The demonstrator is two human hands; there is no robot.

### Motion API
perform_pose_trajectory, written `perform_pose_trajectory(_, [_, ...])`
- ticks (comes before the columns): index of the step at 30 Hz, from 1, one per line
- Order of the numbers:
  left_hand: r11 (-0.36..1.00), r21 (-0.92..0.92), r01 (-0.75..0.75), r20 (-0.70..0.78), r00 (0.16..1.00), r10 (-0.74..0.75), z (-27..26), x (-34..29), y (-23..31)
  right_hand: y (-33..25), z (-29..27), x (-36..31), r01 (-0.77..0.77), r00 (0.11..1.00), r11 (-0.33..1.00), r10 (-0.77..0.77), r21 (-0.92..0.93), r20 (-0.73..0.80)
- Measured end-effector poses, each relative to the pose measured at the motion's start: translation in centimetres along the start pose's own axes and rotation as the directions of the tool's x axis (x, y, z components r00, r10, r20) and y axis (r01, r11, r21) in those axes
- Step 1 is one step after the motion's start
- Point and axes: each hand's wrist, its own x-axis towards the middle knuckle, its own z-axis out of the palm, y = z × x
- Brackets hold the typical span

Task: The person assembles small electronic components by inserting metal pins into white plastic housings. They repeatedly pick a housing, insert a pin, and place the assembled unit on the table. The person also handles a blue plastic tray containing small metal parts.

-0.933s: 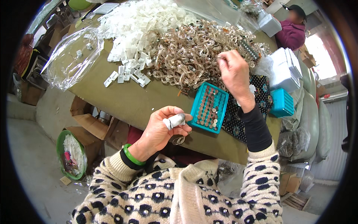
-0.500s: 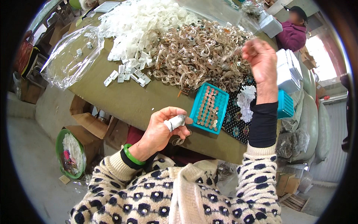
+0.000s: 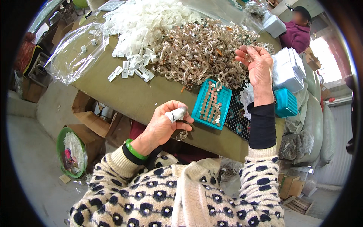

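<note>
I pinch a clear coil (image 3: 182, 135) with the left hand (image 3: 163, 122). At that hand's two o'clock: turquoise tray (image 3: 225, 101), then right hand (image 3: 260, 67), whose grip I cannot tell.

Olive table (image 3: 128, 90) (teal tray (image 3: 225, 99), clear loops (image 3: 200, 49))

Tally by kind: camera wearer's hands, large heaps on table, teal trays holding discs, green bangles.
Hands (left hand, right hand): 2
Heaps (white pieces, clear-brown loops): 2
Teal tray with discs: 1
Green bangle: 1
Total: 6

Left hand (image 3: 165, 120) low — right hand (image 3: 259, 66) high
</note>
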Motion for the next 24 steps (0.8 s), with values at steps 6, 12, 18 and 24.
perform_pose_trajectory(6, [1.0,-0.009,0.003,-0.059,0.998,-0.003,1.1,-0.3,0.9,-0.3,1.6,-2.6,0.006,1.0,0.998,-0.007,0.063,0.011])
perform_pose_trajectory(12, [0.991,0.052,-0.127,0.061,0.99,0.124,3.1,-0.1,3.1,1.3,6.3,-10.0,0.032,0.985,0.992,-0.011,-0.121,0.17])
perform_pose_trajectory(18, [0.956,0.248,-0.155,-0.027,0.986,0.167,3.8,0.4,4.4,2.6,8.6,-15.2,0.222,0.945,0.922,-0.123,-0.316,0.304])
perform_pose_trajectory(24, [0.939,0.313,-0.139,-0.03,0.987,0.157,3.1,0.1,3.7,3.3,8.6,-16.4,0.321,0.929,0.789,-0.156,-0.524,0.335])
